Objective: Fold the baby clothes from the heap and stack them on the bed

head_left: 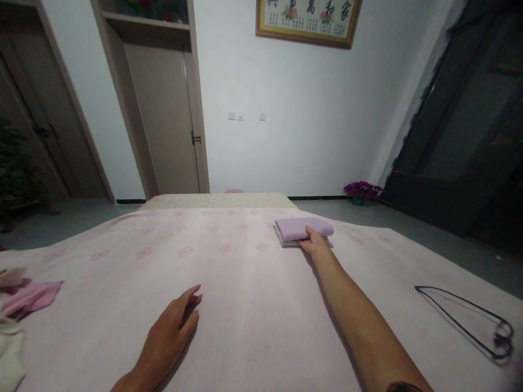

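Cloth of plain lilac fabric (300, 228), folded into a slim oblong with a paler layer showing beneath, is seen in the head view over the far part of a pale pink sheet with pink flower prints (241, 305), right of centre. The bare right hand (315, 241) grips its near edge, thumb on top and fingers tucked below, a hold that probably keeps the layers together. Whether the cloth rests fully on the sheet cannot be told. The bare left hand (174, 329) holds nothing; its fingers are loosely bent, thumb apart, well short of the cloth, perhaps simply out of the way. Crumpled pink fabric (36, 296) lies at the left edge and a thin black wire hanger (463, 330) at the right, both apart from the hands.
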A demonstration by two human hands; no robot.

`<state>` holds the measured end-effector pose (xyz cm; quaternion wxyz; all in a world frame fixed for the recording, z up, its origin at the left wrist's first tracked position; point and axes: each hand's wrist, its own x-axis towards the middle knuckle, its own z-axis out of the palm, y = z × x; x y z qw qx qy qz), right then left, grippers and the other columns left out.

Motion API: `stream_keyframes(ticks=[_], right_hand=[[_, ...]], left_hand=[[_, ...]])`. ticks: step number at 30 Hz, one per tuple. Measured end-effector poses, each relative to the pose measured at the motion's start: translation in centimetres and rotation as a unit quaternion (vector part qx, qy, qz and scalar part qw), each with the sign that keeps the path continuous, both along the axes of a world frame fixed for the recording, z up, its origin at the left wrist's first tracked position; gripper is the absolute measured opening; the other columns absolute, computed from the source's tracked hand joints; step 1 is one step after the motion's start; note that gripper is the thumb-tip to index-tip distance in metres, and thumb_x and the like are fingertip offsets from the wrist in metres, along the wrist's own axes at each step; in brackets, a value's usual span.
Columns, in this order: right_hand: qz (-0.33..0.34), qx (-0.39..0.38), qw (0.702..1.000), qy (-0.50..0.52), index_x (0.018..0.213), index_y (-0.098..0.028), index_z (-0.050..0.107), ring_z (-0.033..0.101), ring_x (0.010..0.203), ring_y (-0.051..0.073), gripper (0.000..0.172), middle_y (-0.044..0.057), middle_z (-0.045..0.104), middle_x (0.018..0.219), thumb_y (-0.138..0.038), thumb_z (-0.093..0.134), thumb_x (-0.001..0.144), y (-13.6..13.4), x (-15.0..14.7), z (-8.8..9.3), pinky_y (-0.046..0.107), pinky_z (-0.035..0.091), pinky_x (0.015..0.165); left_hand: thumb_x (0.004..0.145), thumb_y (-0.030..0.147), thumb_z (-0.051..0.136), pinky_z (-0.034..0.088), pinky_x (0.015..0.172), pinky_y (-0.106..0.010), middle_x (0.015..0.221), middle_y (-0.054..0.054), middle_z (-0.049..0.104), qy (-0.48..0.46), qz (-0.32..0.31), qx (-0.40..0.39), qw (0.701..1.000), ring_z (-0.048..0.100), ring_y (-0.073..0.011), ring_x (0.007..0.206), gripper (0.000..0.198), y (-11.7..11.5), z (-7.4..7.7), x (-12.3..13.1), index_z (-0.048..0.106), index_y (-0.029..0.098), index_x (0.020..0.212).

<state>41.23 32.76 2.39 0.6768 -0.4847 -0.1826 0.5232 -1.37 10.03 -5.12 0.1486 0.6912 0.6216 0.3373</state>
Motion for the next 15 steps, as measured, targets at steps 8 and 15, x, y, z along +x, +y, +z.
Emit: stream_keyframes(ticks=[8,15], right_hand=[[0.145,-0.01,0.971,-0.192,0.087,-0.015,0.066,0.068,0.074,0.019,0.007,0.007,0.068,0.078,-0.014,0.065,0.08,-6.3,-3.1,-2.1,0.039,0.062,0.076],[0.032,0.164,0.815,-0.555,0.121,-0.024,0.067,0.028,0.147,0.028,0.036,0.008,0.05,0.15,-0.02,0.063,0.085,-5.2,-0.7,1.0,0.054,0.017,0.122]], left_hand=[[0.091,0.038,0.049,0.054,0.098,-0.04,0.122,-0.004,0.071,-0.003,-0.007,0.013,1.0,0.066,-0.0228,0.113,0.045,0.0,0.0,0.0,0.057,0.028,0.134],[0.093,0.036,0.046,0.049,0.104,-0.044,0.127,-0.004,0.067,0.028,-0.031,0.017,0.999,0.061,-0.0242,0.119,0.037,0.1,0.1,-0.1,0.063,0.028,0.126]])
